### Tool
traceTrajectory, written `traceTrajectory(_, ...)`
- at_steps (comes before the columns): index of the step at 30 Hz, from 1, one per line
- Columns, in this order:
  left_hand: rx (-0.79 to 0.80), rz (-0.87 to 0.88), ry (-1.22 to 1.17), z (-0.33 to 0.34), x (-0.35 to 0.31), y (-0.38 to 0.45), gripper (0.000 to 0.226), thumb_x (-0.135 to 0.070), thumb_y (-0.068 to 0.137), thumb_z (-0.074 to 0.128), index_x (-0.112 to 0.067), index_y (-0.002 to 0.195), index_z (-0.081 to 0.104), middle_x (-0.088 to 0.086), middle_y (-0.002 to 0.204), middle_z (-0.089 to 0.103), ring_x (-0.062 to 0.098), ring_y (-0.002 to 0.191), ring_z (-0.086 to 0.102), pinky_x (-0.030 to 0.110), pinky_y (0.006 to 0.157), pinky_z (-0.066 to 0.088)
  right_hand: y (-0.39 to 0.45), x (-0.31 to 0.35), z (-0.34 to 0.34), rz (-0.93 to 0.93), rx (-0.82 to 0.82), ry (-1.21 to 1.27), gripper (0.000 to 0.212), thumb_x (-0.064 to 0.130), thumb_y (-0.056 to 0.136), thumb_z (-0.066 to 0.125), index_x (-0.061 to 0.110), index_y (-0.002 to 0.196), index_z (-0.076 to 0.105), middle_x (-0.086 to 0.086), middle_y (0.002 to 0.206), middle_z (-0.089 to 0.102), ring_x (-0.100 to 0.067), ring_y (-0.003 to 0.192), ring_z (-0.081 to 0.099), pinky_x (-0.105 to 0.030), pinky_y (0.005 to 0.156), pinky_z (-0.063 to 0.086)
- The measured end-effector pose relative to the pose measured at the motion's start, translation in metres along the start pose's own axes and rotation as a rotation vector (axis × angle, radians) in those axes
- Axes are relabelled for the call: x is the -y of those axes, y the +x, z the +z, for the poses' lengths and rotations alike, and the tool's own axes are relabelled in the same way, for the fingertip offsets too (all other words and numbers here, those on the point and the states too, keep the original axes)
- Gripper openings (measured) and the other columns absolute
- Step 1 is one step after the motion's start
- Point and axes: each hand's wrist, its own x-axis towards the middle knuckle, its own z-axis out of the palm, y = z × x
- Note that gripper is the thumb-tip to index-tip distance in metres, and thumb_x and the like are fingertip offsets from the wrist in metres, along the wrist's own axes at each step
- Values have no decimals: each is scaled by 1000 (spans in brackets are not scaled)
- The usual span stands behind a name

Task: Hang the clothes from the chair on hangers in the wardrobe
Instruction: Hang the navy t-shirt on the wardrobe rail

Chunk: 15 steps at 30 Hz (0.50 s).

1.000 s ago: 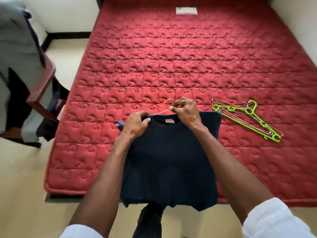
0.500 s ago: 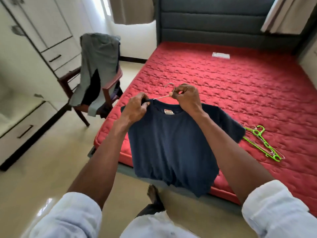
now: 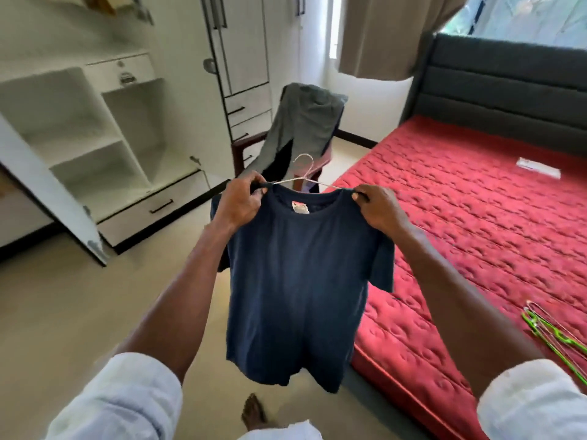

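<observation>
T-shirt [image 3: 298, 281] hangs pinched between both hands.

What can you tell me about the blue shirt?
The navy T-shirt looks like soft cotton, with short sleeves, a round neck and a small label inside the collar. It hangs straight on a thin wire hanger. The left hand and right hand each pinch a shoulder, holding it in the air.
</observation>
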Motion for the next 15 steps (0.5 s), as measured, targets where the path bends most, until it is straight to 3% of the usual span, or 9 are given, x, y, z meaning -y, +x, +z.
traceTrajectory(2, -32, -38, 16, -22, 28, 12, 17, -8, 89, 63, -25, 90, 59, -4, 88, 64, 16, 82, 59, 26, 78, 45, 30, 29, 29, -38, 11, 34, 17, 13, 94, 52, 15, 93, 69, -11, 95, 72, -32, 89, 64, -33, 74, 42)
traceTrajectory(4, -54, -71, 24, -43, 58, 26, 14, -9, 89, 64, -22, 91, 61, -4, 88, 65, 16, 83, 59, 26, 78, 45, 55, 59, 56, -96, 1, 58, 18, 14, 94, 52, 15, 97, 70, -10, 100, 72, -32, 93, 63, -35, 78, 47)
traceTrajectory(7, -95, -114, 51, -82, 108, 51, 9, -11, 89, 65, -20, 91, 62, -3, 89, 67, 15, 83, 59, 25, 77, 45, 100, 109, 100, -225, -37, 90, 18, 9, 93, 54, 9, 101, 70, -11, 100, 72, -32, 95, 62, -30, 78, 43)
traceTrajectory(11, -121, -157, 87, -134, 164, 86, 6, -12, 90, 64, -17, 94, 64, -7, 87, 64, 9, 78, 55, 7, 65, 36, 157, 166, 154, -319, -83, 101, 24, 7, 92, 51, 7, 109, 68, -12, 107, 70, -34, 103, 62, -43, 90, 47)
traceTrajectory(15, -137, -181, 152, -182, 217, 120, 13, -12, 90, 64, -12, 102, 70, 1, 96, 70, 16, 90, 61, 23, 81, 43, 207, 222, 205, -342, -77, 92, 29, 6, 95, 47, 5, 118, 65, -12, 118, 67, -31, 114, 57, -40, 99, 37)
